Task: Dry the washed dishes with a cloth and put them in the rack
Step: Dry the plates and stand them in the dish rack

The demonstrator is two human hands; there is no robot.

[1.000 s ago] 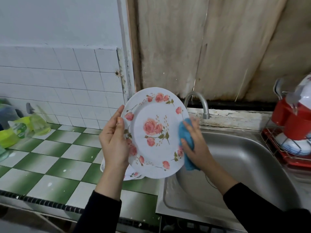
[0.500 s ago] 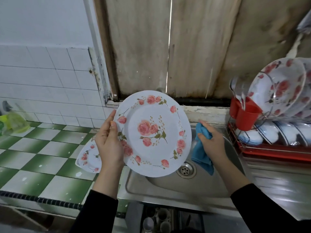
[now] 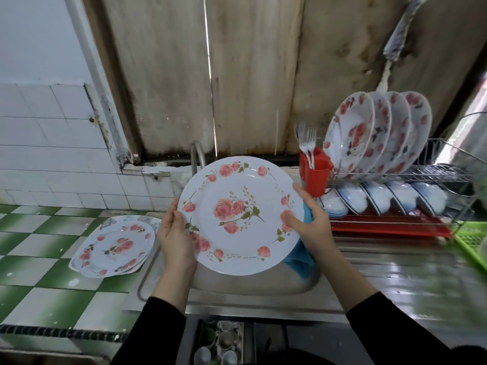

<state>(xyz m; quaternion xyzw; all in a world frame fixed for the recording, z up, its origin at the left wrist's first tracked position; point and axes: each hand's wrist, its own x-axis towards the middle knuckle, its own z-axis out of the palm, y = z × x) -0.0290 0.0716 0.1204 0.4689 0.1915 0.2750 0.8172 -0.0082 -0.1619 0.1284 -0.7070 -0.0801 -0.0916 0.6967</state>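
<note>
Holding rose plate (image 3: 239,217) by its rim in left grip (image 3: 175,233) and right grip (image 3: 313,227), blue cloth (image 3: 300,262) trapped under right; possibly slipping, if damp, reaching rack (image 3: 421,177) rightward.

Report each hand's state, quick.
Left hand: grips the plate by its left rim.
Right hand: pinches the plate's right rim, blue cloth held behind it.

I'm counting one held plate (image 3: 239,204), four racked plates (image 3: 376,133) at two o'clock, roughly five bowls (image 3: 379,197) beneath, one cloth (image 3: 300,262).
</note>
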